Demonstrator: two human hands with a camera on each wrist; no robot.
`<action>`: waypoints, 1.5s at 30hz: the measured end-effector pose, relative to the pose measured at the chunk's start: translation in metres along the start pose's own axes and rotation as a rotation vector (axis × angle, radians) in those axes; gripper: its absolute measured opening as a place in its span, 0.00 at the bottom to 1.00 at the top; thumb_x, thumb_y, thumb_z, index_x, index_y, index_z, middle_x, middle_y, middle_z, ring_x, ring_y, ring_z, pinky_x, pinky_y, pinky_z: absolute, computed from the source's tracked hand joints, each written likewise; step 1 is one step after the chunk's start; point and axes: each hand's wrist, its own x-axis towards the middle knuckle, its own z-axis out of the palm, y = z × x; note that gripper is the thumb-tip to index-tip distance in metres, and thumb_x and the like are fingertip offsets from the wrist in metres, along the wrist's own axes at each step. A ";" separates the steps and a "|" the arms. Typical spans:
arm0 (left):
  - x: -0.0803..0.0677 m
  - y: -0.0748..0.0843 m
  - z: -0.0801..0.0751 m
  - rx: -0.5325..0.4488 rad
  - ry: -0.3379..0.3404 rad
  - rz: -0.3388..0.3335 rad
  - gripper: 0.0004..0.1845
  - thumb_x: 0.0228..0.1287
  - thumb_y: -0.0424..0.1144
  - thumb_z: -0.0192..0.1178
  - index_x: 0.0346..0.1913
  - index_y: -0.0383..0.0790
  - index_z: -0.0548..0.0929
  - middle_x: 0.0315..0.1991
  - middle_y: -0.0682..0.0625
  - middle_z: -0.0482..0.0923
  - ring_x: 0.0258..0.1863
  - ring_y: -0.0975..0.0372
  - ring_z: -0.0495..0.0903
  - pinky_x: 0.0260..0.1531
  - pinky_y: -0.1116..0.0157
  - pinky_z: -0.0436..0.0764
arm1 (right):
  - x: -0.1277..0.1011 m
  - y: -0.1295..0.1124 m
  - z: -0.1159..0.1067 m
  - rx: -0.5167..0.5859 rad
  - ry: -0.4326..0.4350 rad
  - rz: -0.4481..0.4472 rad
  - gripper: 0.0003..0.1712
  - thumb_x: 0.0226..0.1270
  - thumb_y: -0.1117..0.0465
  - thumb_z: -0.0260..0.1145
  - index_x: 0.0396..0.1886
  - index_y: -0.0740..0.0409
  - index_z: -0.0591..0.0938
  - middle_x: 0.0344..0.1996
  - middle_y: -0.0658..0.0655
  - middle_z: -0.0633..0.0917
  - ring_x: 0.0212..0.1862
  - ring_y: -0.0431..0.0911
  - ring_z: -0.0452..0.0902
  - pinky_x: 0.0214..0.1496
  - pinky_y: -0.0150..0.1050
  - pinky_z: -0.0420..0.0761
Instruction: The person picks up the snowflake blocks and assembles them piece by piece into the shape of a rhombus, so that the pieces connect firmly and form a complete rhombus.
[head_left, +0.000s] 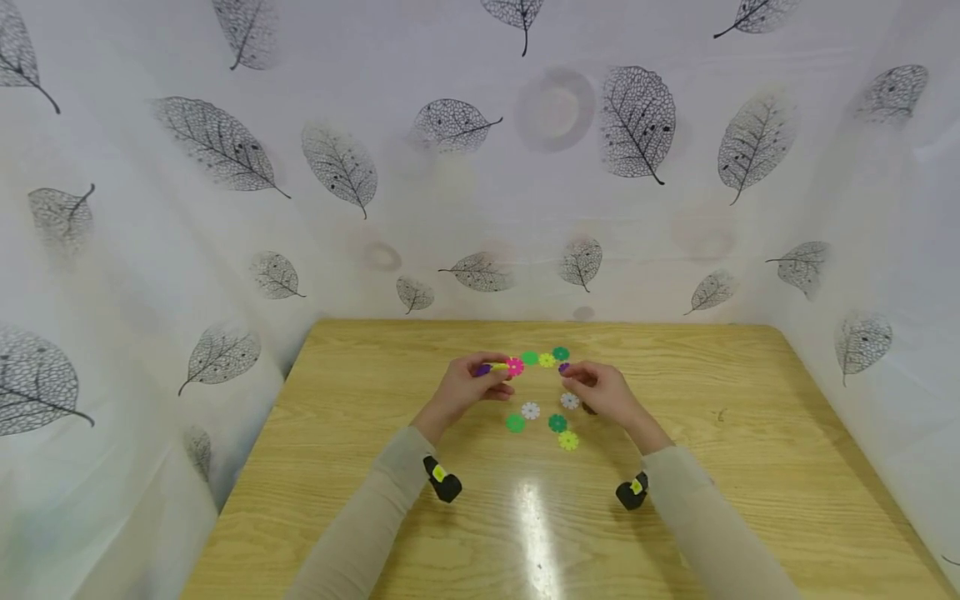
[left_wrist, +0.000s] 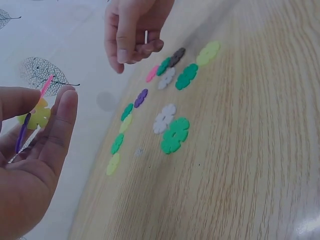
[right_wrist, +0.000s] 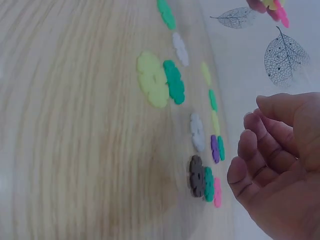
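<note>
Roughly twelve loose flower discs

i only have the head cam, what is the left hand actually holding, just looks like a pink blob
observer: The left wrist view shows the left hand pinching a joined cluster: a yellow flower disc with a pink and a purple one slotted in edge-on.
operator: anything hidden by the right hand
observer: Yes. In the right wrist view a brown disc lies flat on the table, just off the fingertips.
operator: has the right hand got a piece
observer: I cannot tell. The right hand is curled and its palm looks bare, but the left wrist view shows a thin white sliver by its fingers.
</note>
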 end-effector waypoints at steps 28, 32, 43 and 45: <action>-0.002 0.001 -0.001 -0.001 -0.003 0.004 0.20 0.78 0.28 0.59 0.68 0.29 0.78 0.40 0.46 0.88 0.34 0.63 0.91 0.44 0.62 0.93 | -0.006 0.028 0.006 -0.180 -0.008 -0.027 0.17 0.70 0.61 0.73 0.54 0.67 0.87 0.40 0.57 0.85 0.42 0.46 0.76 0.44 0.38 0.80; -0.002 0.001 -0.001 0.002 -0.005 0.006 0.20 0.77 0.28 0.59 0.68 0.29 0.78 0.39 0.46 0.89 0.33 0.63 0.91 0.44 0.62 0.93 | -0.006 0.030 0.008 -0.201 -0.001 -0.043 0.17 0.70 0.61 0.73 0.54 0.67 0.87 0.39 0.58 0.85 0.41 0.46 0.77 0.43 0.39 0.80; -0.001 -0.002 -0.002 0.008 -0.007 0.020 0.20 0.78 0.28 0.59 0.68 0.29 0.78 0.40 0.48 0.88 0.33 0.64 0.91 0.44 0.62 0.93 | -0.008 0.025 0.009 -0.235 -0.005 -0.040 0.16 0.70 0.62 0.72 0.52 0.67 0.86 0.40 0.59 0.86 0.42 0.48 0.79 0.46 0.44 0.82; -0.001 -0.002 -0.002 0.005 -0.006 0.013 0.20 0.78 0.28 0.59 0.68 0.30 0.78 0.39 0.49 0.88 0.33 0.64 0.91 0.44 0.63 0.93 | -0.009 0.024 0.009 -0.225 -0.008 -0.031 0.15 0.70 0.62 0.72 0.52 0.67 0.85 0.40 0.59 0.85 0.42 0.48 0.78 0.45 0.44 0.81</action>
